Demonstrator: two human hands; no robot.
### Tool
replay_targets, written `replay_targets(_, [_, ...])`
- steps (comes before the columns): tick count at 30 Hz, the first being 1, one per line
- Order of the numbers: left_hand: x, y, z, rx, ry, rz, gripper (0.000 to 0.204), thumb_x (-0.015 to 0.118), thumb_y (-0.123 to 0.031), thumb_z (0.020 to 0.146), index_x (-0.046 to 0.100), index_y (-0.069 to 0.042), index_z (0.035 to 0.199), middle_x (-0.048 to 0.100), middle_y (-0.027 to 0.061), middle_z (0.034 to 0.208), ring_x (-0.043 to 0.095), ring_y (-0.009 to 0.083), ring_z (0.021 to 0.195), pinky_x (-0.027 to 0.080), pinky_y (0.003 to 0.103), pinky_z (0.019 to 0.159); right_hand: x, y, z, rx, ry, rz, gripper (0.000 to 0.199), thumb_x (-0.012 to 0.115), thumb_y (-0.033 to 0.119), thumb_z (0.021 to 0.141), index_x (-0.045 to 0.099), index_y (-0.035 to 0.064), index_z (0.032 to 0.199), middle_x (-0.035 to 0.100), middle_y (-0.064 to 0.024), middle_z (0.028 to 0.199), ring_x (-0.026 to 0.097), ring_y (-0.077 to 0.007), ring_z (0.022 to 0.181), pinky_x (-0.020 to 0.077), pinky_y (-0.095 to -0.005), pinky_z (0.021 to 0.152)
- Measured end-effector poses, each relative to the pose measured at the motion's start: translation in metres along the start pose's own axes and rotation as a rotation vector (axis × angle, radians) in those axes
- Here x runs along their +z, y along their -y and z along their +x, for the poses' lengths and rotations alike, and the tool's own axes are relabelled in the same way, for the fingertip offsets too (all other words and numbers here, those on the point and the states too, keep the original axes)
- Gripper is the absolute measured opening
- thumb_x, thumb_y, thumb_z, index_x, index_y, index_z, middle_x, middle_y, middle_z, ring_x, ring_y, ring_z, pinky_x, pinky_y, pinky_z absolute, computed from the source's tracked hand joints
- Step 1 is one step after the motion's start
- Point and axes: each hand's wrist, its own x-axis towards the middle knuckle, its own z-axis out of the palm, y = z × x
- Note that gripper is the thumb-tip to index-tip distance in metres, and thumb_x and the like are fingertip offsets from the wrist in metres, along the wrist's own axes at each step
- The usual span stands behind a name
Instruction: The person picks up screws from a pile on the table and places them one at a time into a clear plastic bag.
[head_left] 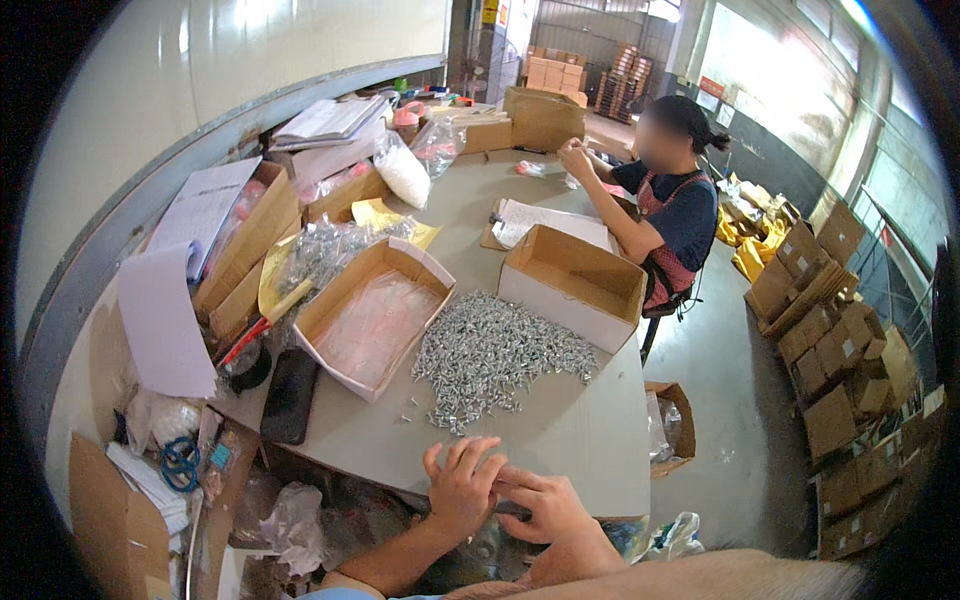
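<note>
While the two hands meet at the near edge of the table (pixel 610 440), a heap of small silver screws (pixel 505 350) lies just beyond their fingertips, with a few loose ones near its left side. The left hand (pixel 465 490) is partly open, its fingers spread and slightly bent. The right hand (pixel 548 508) reaches across so that its fingers appear to touch the left, thumb set apart below; whether anything small sits between them, I cannot tell.

Just left of the heap stands a white open box (pixel 375 320) with clear plastic bags inside; a second box (pixel 575 275), brown within, stands just behind the heap, toward the right. A black phone (pixel 290 395) lies near the table's left edge. Across the table, a co-worker (pixel 665 200) sits with both hands raised near papers (pixel 550 222).
</note>
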Motion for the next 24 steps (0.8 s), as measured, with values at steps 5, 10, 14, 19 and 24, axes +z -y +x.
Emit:
replay_targets(5, [0.007, 0.003, 0.000, 0.013, -0.005, 0.000, 0.017, 0.063, -0.014, 0.072, 0.059, -0.016, 0.088, 0.058, -0.0029, 0.113, 0.052, 0.0173, 0.111, 0.019, 0.049, 0.098, -0.001, 0.001, -0.002, -0.025, 0.021, -0.070, 0.039, 0.069, 0.028, 0.074, 0.062, 0.0114, 0.108, 0.058, -0.0037, 0.121, 0.066, -0.0258, 0.074, 0.0544, -0.0373, 0.060])
replay_targets(10, [0.009, 0.002, -0.001, 0.054, 0.000, -0.005, 0.010, 0.062, -0.017, 0.076, 0.059, -0.015, 0.085, 0.060, -0.0023, 0.108, 0.053, 0.0172, 0.111, 0.017, 0.050, 0.099, -0.002, 0.007, 0.001, -0.019, 0.141, -0.189, 0.037, 0.065, 0.030, 0.076, 0.061, 0.0094, 0.106, 0.059, -0.0037, 0.116, 0.064, -0.0251, 0.077, 0.0527, -0.0380, 0.057])
replay_targets(14, [0.012, 0.002, -0.006, 0.066, -0.041, 0.010, 0.013, 0.067, -0.021, 0.076, 0.060, -0.015, 0.087, 0.060, -0.0002, 0.109, 0.054, 0.0205, 0.109, 0.016, 0.053, 0.099, 0.001, 0.006, 0.000, 0.005, 0.159, -0.113, 0.034, 0.064, 0.030, 0.077, 0.060, 0.0084, 0.103, 0.059, -0.0038, 0.114, 0.064, -0.0262, 0.080, 0.0522, -0.0381, 0.059])
replay_targets(19, [0.018, -0.004, -0.003, 0.055, -0.096, 0.078, 0.011, 0.064, -0.021, 0.077, 0.064, -0.017, 0.087, 0.060, -0.0032, 0.111, 0.052, 0.0199, 0.111, 0.013, 0.053, 0.100, 0.004, -0.007, -0.007, -0.069, 0.035, -0.095, 0.031, 0.063, 0.029, 0.078, 0.060, 0.0083, 0.101, 0.062, -0.0046, 0.107, 0.064, -0.0280, 0.079, 0.0522, -0.0395, 0.060])
replay_targets(24, [0.019, 0.004, -0.007, 0.104, -0.049, 0.135, 0.006, 0.063, -0.022, 0.076, 0.064, -0.017, 0.079, 0.061, -0.0031, 0.109, 0.051, 0.0218, 0.112, 0.011, 0.054, 0.101, -0.003, 0.006, -0.005, 0.005, 0.067, -0.070, 0.027, 0.062, 0.029, 0.080, 0.060, 0.0089, 0.098, 0.062, -0.0049, 0.101, 0.063, -0.0298, 0.071, 0.0516, -0.0421, 0.057])
